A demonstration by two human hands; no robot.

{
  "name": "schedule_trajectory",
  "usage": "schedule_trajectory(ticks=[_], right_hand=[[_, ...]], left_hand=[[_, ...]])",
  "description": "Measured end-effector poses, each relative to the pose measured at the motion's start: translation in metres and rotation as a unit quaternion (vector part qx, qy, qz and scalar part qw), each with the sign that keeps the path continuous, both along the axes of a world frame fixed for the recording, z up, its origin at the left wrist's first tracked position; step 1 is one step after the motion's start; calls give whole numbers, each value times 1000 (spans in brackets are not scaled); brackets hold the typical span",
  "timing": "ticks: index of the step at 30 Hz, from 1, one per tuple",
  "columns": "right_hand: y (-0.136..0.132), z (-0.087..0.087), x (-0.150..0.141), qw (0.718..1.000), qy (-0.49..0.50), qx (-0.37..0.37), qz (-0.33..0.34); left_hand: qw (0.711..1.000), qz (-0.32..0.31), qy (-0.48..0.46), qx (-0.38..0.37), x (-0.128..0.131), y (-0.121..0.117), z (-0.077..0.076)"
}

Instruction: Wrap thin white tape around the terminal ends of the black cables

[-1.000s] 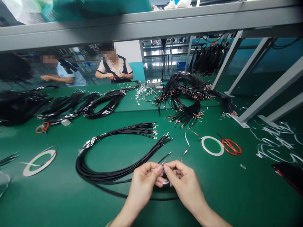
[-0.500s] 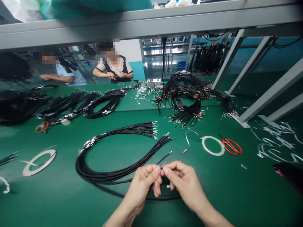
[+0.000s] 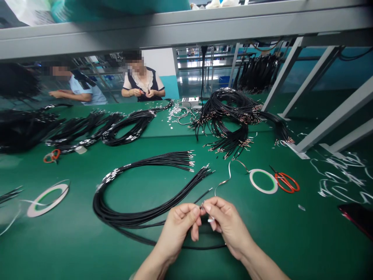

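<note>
Both hands have closed in slightly, and my view has slid a little, so the tape roll now sits further right. My left hand (image 3: 177, 229) and right hand (image 3: 227, 225) are pinched together on the end of a thin black wire (image 3: 204, 198), just above a looped bundle of black cables (image 3: 122, 206). My fingertips hide the wire's tip, and I can't make out the small silver piece (image 3: 210, 220) below them. The green bench mat (image 3: 303, 245) also carries a white tape roll (image 3: 264, 181) and red-handled scissors (image 3: 287, 182). Two co-workers (image 3: 142, 79) sit beyond it, under a grey steel shelf (image 3: 175, 33); the shelf's load is cut off at the top.
</note>
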State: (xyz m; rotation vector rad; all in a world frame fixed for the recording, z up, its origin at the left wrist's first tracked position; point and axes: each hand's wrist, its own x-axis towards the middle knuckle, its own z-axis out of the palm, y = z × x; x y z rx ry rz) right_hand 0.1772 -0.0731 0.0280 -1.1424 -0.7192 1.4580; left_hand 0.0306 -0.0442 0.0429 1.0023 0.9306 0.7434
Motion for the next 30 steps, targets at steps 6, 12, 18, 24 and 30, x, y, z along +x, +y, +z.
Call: schedule_trajectory(ticks=[6,12,18,24,30], right_hand=[[-4,-9,37,989,-118,16,-89],[-15,-6,32,985,-160,43,-40],[-11,-2,11,992,-104,59,-32],[-8,-7,5,993,-67,86,-47],[-8,-5,8,996,-17,81,-32]], left_hand=[[995,0,82,62,-2,-1,-10],[976,22,149,159,3,-5,-19],[968,32,166,184,4,-9,-11],[994,29,97,40,8,-12,0],[998,21,59,-13,7,-11,1]])
